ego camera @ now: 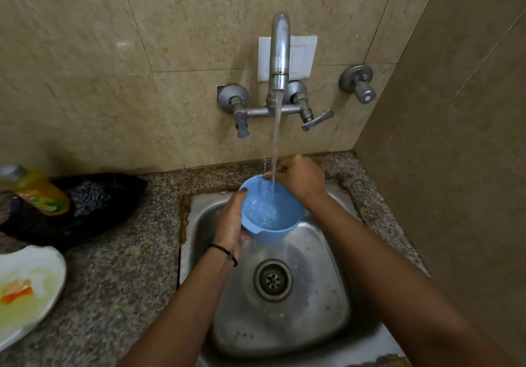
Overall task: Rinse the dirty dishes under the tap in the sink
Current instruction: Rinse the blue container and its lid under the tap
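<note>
A light blue plastic bowl [270, 210] is held over the steel sink [313, 309], directly under the tap [280, 53]. A stream of water runs from the spout into the bowl, and water stands inside it. My left hand [232, 221] grips the bowl's left side and underside. My right hand [299, 178] curls over the far right rim, fingers at the edge where the stream falls. The bowl tilts a little toward me.
On the granite counter at left lies a white plate [28, 295] with orange food scraps. Behind it a yellow dish soap bottle [37, 190] lies against a dark pan [94, 204]. Tiled walls close in behind and at right. Tap handles [316, 120] project from the wall.
</note>
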The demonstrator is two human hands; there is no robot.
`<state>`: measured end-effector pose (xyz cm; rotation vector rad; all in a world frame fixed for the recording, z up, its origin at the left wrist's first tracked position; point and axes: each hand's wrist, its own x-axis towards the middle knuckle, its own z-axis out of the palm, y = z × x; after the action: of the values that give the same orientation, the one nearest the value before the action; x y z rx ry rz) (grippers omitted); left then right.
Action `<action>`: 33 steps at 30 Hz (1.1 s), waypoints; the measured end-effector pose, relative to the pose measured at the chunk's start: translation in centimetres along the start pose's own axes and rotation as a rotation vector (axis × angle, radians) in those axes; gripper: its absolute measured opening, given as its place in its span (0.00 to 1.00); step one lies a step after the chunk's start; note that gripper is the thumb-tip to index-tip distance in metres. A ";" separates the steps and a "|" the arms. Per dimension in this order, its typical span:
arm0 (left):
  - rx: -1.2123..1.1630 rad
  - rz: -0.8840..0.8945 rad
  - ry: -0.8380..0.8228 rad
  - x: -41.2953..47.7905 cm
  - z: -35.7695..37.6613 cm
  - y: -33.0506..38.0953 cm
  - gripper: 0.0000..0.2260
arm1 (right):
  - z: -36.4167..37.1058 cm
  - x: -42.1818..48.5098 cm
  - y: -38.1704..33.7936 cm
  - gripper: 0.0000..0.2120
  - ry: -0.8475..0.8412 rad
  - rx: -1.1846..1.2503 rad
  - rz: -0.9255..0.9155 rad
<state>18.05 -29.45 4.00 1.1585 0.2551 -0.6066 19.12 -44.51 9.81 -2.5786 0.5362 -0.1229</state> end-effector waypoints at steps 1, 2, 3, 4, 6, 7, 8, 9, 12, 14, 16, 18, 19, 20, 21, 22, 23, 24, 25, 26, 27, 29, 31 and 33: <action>0.015 0.013 0.025 0.1 -0.3 0.0 0.12 | 0.2 -0.2 0.2 0.12 0.007 0.010 0.012; 0.026 0.028 0.053 0.2 -0.7 -0.1 0.13 | 0.5 -0.4 0.4 0.11 0.006 0.023 0.024; 0.030 0.038 0.081 0.2 -0.9 -0.1 0.14 | 0.8 -0.6 0.5 0.11 0.006 0.038 0.029; 0.026 0.044 0.107 0.2 -1.1 -0.1 0.15 | 1.1 -0.7 0.7 0.10 0.004 0.057 0.038; 0.007 0.058 0.154 0.0 -1.3 0.1 0.16 | 1.6 -1.1 0.9 0.09 0.005 0.073 0.050; 0.004 0.069 0.169 -0.1 -1.4 0.2 0.16 | 1.8 -1.2 1.1 0.10 0.008 0.066 0.054; 0.004 0.081 0.179 -0.1 -1.4 0.2 0.15 | 2.0 -1.4 1.2 0.10 0.009 0.041 0.054; 0.004 0.089 0.187 -0.2 -1.3 0.3 0.15 | 2.0 -1.7 1.2 0.10 0.018 -0.001 0.047; 0.020 0.086 0.197 0.0 -1.3 0.1 0.21 | 2.5 -3.3 0.9 0.11 0.154 -0.285 -0.183; 0.028 0.069 0.197 0.1 -1.2 0.0 0.20 | 3.0 -3.9 0.4 0.14 0.155 -0.387 -0.504; 0.042 0.054 0.177 0.4 -1.2 0.1 0.19 | 3.3 -3.6 0.1 0.13 -0.125 -0.364 -0.692; 0.061 0.019 0.136 0.3 -0.7 -0.3 0.16 | 4.0 -3.1 -0.2 0.12 -0.325 -0.306 -0.590; 0.059 -0.002 0.111 0.2 -0.4 -0.6 0.14 | 4.4 -2.9 -0.3 0.11 -0.346 -0.245 -0.479; 0.042 -0.022 0.086 0.1 -0.2 -1.0 0.12 | 5.1 -2.9 -0.6 0.10 -0.334 -0.197 -0.378; 0.015 -0.036 0.074 0.1 -0.1 -1.5 0.11 | 5.6 -3.1 -1.0 0.11 -0.330 -0.154 -0.328; -0.008 -0.039 0.081 0.2 -0.1 -1.9 0.10 | 6.1 -3.6 -1.4 0.12 -0.366 -0.130 -0.314; -0.022 -0.036 0.093 0.1 -0.2 -2.0 0.10 | 6.5 -4.1 -1.6 0.12 -0.426 -0.090 -0.309; -0.033 -0.037 0.106 0.1 -0.5 -1.9 0.09 | 6.2 -4.7 -1.8 0.12 -0.508 -0.053 -0.307; -0.037 -0.044 0.111 0.1 -0.9 -1.8 0.10 | 5.8 -5.2 -1.6 0.12 -0.584 -0.038 -0.323; -0.033 -0.058 0.100 0.1 -1.4 -1.7 0.13 | 5.0 -5.6 -1.2 0.12 -0.665 -0.058 -0.343; -0.022 -0.066 0.084 0.0 -1.8 -1.5 0.16 | 4.2 -5.9 -0.6 0.12 -0.745 -0.093 -0.355; 0.031 -0.056 0.069 0.0 -2.2 -1.4 0.18 | 2.9 -5.8 0.8 0.13 -0.785 -0.261 -0.362; 0.063 -0.046 0.059 0.0 -1.8 -1.4 0.19 | 2.3 -5.4 1.6 0.14 -0.635 -0.539 -0.441; 0.057 -0.045 0.053 0.0 -1.2 -1.5 0.19 | 3.3 -5.1 2.1 0.18 -0.489 -0.612 -0.570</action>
<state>17.35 -28.76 2.41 1.2280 0.3115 -0.6262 14.32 -42.65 5.99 -3.1133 -0.4175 0.5497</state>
